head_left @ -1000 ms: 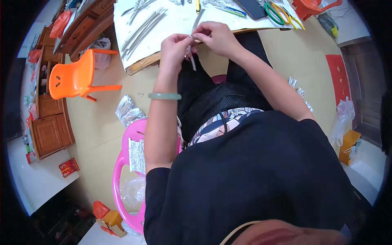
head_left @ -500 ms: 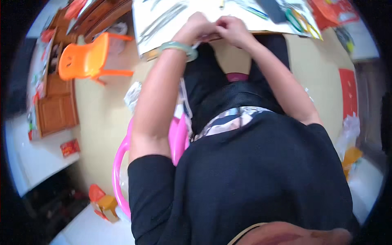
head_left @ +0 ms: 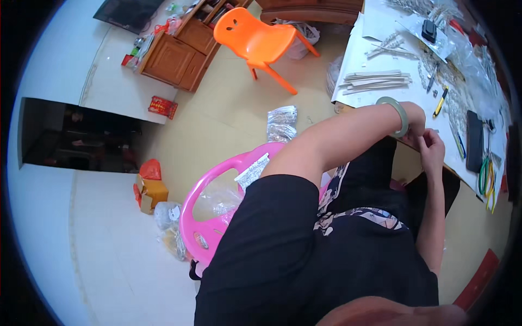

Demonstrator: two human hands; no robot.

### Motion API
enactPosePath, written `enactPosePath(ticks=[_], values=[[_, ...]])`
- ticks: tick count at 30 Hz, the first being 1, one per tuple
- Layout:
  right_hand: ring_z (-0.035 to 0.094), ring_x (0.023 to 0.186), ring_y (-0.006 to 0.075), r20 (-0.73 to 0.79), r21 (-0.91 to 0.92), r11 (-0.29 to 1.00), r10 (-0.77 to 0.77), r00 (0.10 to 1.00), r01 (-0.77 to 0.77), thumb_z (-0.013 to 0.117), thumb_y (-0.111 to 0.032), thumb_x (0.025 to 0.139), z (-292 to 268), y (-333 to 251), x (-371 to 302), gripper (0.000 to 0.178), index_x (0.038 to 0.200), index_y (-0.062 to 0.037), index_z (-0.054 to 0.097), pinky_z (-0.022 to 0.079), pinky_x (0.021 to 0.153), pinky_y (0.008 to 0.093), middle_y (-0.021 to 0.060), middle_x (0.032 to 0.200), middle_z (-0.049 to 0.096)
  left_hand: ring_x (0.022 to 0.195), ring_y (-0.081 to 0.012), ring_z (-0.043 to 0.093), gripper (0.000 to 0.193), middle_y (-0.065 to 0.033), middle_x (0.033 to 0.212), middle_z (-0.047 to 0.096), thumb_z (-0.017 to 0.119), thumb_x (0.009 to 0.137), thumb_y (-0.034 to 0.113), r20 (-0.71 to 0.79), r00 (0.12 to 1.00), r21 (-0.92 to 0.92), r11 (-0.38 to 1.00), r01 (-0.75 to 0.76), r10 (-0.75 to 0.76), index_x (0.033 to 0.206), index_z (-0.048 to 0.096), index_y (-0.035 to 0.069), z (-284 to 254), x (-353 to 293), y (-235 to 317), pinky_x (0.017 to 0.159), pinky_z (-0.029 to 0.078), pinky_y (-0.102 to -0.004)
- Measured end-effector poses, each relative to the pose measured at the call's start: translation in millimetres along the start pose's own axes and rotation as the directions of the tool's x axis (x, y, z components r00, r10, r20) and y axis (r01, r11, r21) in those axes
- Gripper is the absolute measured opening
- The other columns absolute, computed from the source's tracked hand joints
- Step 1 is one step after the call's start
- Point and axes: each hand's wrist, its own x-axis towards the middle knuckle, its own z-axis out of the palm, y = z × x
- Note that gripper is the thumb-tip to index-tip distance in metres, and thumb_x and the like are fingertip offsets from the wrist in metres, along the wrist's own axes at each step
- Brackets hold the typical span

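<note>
My left hand (head_left: 416, 117), below a pale green bangle (head_left: 403, 120), is curled closed at the near edge of the white-covered table (head_left: 383, 120). Against it my right hand (head_left: 433, 154) has its thumb and fingers pinched together. Whatever the two hands hold between them is hidden or too small to make out. Beside them on the table lie a yellow utility knife (head_left: 441, 102) and a black oblong case (head_left: 474, 141). A stack of thin pale strips (head_left: 378, 81) rests farther left on the table.
Green-handled scissors (head_left: 483, 176) lie at the table's right end. Clear plastic bags (head_left: 478, 81) and a small black device (head_left: 429, 31) sit farther back. A pink plastic chair (head_left: 191, 217) stands at my left, with silvery packets (head_left: 281, 124) near it. Beyond is an orange chair (head_left: 266, 44).
My view has swung to the left, so the table and both hands now appear farther right. The hands stay together at the table edge.
</note>
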Motion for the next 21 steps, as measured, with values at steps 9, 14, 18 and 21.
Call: enactPosePath(ticks=[9, 14, 18, 21], values=[[0.058, 0.063, 0.0166, -0.097, 0.061, 0.993, -0.098, 0.990, 0.104, 0.064, -0.004, 0.079, -0.4, -36.8, -16.1, 0.006, 0.085, -0.0028, 0.061, 0.046, 0.059, 0.0278, 0.0079, 0.076, 0.060, 0.056, -0.0156, 0.064, 0.017, -0.0099, 0.065, 0.064, 0.066, 0.076, 0.014, -0.253, 0.918, -0.208, 0.910, -0.360, 0.305, 0.078, 0.061, -0.002, 28.2, -14.2, -28.9, 0.048, 0.049, -0.0258], [0.055, 0.063, 0.0236, -0.018, 0.002, 0.949, -0.314, 0.949, 0.315, 0.067, -0.002, 0.073, -7.7, -85.5, -36.1, 0.010, 0.080, -0.0025, 0.060, 0.042, 0.056, 0.0322, 0.0086, 0.073, 0.055, 0.056, -0.0116, 0.061, 0.009, -0.0054, 0.070, 0.061, 0.060, 0.081, 0.004, -0.298, 0.905, -0.847, 0.354, -0.398, 0.304, 0.089, 0.059, 0.001, 80.9, -39.7, -75.5, 0.043, 0.040, -0.0187], [0.056, 0.064, 0.0256, 0.060, -0.005, 0.943, -0.332, 0.941, 0.333, 0.066, -0.001, 0.072, -3.7, -92.5, -43.1, 0.011, 0.080, -0.0032, 0.060, 0.043, 0.057, 0.0330, 0.0095, 0.072, 0.055, 0.055, -0.0096, 0.058, 0.009, -0.0053, 0.068, 0.060, 0.061, 0.081, 0.004, -0.306, 0.917, -0.942, 0.055, -0.330, 0.256, 0.090, 0.059, 0.002, 102.3, -54.9, -82.0, 0.044, 0.036, -0.0163], [0.056, 0.064, 0.0266, 0.087, 0.020, 0.940, -0.341, 0.936, 0.341, 0.064, 0.001, 0.071, -5.5, -102.3, -46.6, 0.010, 0.078, -0.0027, 0.059, 0.043, 0.056, 0.0332, 0.0106, 0.070, 0.055, 0.053, -0.0084, 0.053, 0.009, -0.0037, 0.069, 0.058, 0.062, 0.080, 0.004, -0.299, 0.909, -0.952, -0.021, -0.306, 0.290, 0.089, 0.060, 0.002, 112.8, -58.0, -79.2, 0.045, 0.035, -0.0172]])
